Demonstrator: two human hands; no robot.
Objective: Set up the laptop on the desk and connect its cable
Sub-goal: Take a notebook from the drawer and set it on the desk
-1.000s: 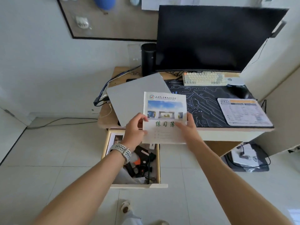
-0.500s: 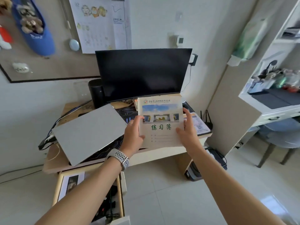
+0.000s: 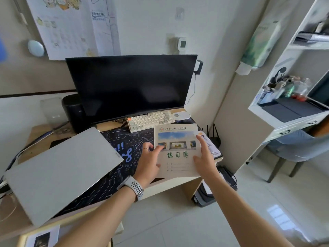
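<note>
The closed silver laptop (image 3: pixel 58 173) lies slantwise on the left half of the wooden desk (image 3: pixel 41 133), partly on the dark circuit-print desk mat (image 3: pixel 124 138). Cables (image 3: pixel 12 160) trail off the desk's left edge beside the laptop; none is visibly plugged into it. A thin exercise notebook (image 3: pixel 178 150) with green characters sits low over the desk's right front corner. My left hand (image 3: pixel 148 162) pinches its left edge, thumb on the cover. My right hand (image 3: pixel 204 157) holds its right edge, index finger stretched along it.
A large dark monitor (image 3: pixel 131 86) stands at the back, with a white keyboard (image 3: pixel 151 120) and white mouse (image 3: pixel 181 115) before it and a black cylinder speaker (image 3: pixel 73 111) to its left. An open drawer (image 3: pixel 38 237) juts out bottom left. A white shelf unit (image 3: pixel 292 111) and a chair (image 3: pixel 293 148) stand at right.
The view has swung up and right from the open drawer to the desk. Both hands have carried the notebook right and lowered it onto the desk's right front corner.
</note>
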